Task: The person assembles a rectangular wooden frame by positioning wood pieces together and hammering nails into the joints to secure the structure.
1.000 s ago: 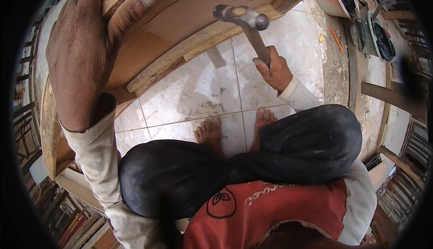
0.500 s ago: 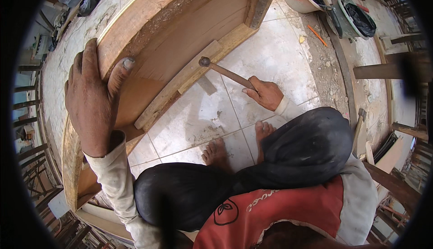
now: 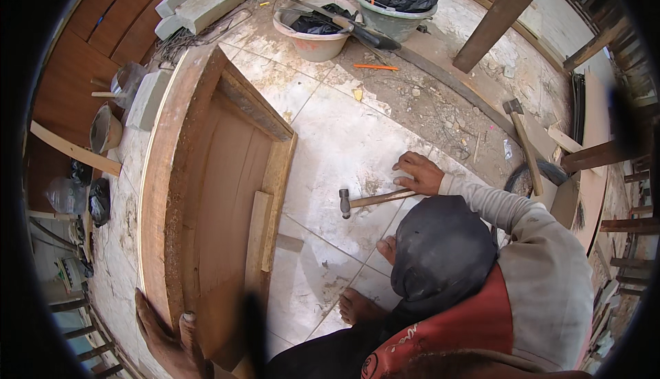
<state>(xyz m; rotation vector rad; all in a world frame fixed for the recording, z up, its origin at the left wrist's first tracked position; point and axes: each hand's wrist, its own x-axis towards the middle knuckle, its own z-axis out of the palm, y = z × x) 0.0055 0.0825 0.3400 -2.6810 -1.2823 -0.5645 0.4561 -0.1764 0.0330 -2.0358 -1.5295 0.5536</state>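
On the left stands a shallow wooden box frame (image 3: 180, 173) with a thin panel set inside, tipped up on its side. My left hand (image 3: 168, 341) grips its near edge, thumb on the inner side and fingers on the outer. A ball-peen hammer (image 3: 378, 200) lies on the tiled floor, its metal head toward the frame. Just at the handle's end is my right hand (image 3: 421, 174), fingers apart and slightly bent, not wrapped round the handle. A short wood strip (image 3: 289, 243) lies beside the frame.
Two buckets, one whitish (image 3: 316, 43) and one grey-green (image 3: 395, 18), hold black plastic at the back. An orange pencil (image 3: 376, 68) lies on rubble-strewn ground. At right rests an axe-like tool (image 3: 524, 142). Pale blocks (image 3: 210, 6) sit at back left.
My right hand has set the hammer down on the floor and loosened its fingers. The view has swung toward the right; my left hand stays on the frame's edge.
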